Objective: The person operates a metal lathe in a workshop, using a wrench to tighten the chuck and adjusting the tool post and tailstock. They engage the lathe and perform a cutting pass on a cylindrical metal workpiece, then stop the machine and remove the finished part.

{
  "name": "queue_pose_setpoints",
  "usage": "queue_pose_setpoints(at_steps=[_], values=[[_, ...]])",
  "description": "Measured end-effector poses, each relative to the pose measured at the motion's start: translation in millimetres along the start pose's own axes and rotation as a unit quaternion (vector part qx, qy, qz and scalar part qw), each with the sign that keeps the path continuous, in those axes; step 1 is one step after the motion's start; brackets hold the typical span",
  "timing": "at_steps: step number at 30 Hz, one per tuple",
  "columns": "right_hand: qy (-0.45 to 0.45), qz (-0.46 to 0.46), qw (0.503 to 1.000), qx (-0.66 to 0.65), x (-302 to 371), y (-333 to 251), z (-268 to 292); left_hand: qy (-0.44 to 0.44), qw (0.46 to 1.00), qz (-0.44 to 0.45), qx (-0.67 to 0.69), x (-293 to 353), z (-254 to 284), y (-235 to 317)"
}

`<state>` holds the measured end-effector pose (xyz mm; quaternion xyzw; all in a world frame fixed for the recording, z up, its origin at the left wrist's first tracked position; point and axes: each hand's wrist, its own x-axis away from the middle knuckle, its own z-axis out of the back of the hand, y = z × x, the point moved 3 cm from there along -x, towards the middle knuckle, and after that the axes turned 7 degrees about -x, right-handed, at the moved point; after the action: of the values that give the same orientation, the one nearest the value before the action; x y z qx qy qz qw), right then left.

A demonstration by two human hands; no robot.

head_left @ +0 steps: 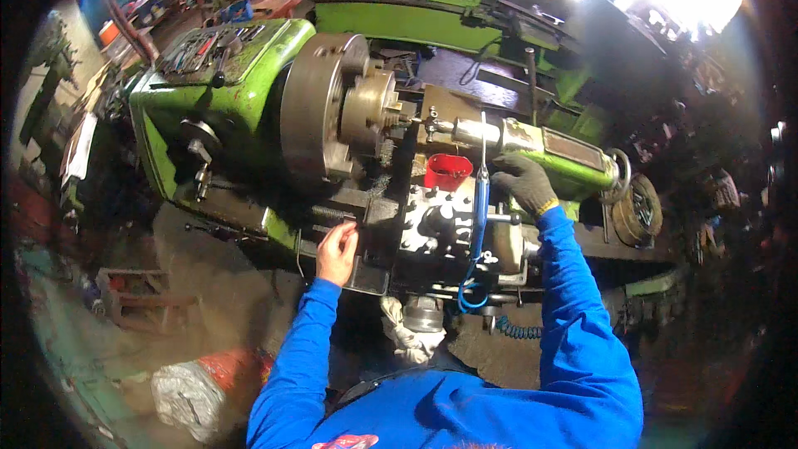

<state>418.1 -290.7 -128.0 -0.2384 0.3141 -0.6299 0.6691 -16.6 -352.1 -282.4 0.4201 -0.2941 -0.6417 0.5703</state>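
In front of me is a green metal lathe. My bare left hand (336,254) is held up by the near side of the carriage, its fingers drawn together in a pinch; whatever is between them is too small to tell. My right hand (525,183), in a dark glove with a yellow cuff, reaches over by the green tailstock (555,145) with its fingers stretched out. Just left of those fingers is a blue air blow gun (481,204) with a long thin nozzle. The large chuck (314,104) carries a smaller round metal piece (366,110), facing the tailstock's steel quill (476,132).
A red container (447,171) stands behind the bolted tool post (434,229). Hand tools (199,51) lie on the headstock. The tailstock handwheel (619,175) is at right. A pale rag (405,334) hangs at the near edge. Another green machine (374,23) stands behind.
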Motion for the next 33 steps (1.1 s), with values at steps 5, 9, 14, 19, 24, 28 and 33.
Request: queue_pose_setpoints(at_steps=[5,9,14,19,24,28,33], values=[[-0.133,0.200,0.953,0.185,-50.3,-17.6,-49.1,-0.080,0.995,-0.041,-0.049,-80.5,-26.7,85.2],[-0.160,0.236,0.931,0.226,-76.8,18.8,-73.4,-0.186,0.977,-0.036,-0.094,-134.9,-68.7,117.8],[-0.154,0.225,0.925,0.263,-85.6,0.8,-68.5,-0.269,0.950,-0.007,-0.158,-160.6,-102.1,138.5],[-0.156,0.187,0.929,0.279,-83.2,-19.0,-61.8,-0.330,0.924,0.038,-0.189,-159.7,-110.2,143.1],[-0.120,0.177,0.933,0.289,-96.1,43.1,-96.3,-0.325,0.924,0.043,-0.194,-162.9,-112.3,143.5],[-0.092,0.124,0.967,0.203,-71.7,-12.6,-52.0,-0.272,0.936,0.036,-0.221,-142.7,-92.8,143.0],[0.060,-0.002,0.995,-0.084,-48.1,40.8,-41.7,-0.144,0.976,0.016,-0.164,-86.4,-83.1,138.7]])
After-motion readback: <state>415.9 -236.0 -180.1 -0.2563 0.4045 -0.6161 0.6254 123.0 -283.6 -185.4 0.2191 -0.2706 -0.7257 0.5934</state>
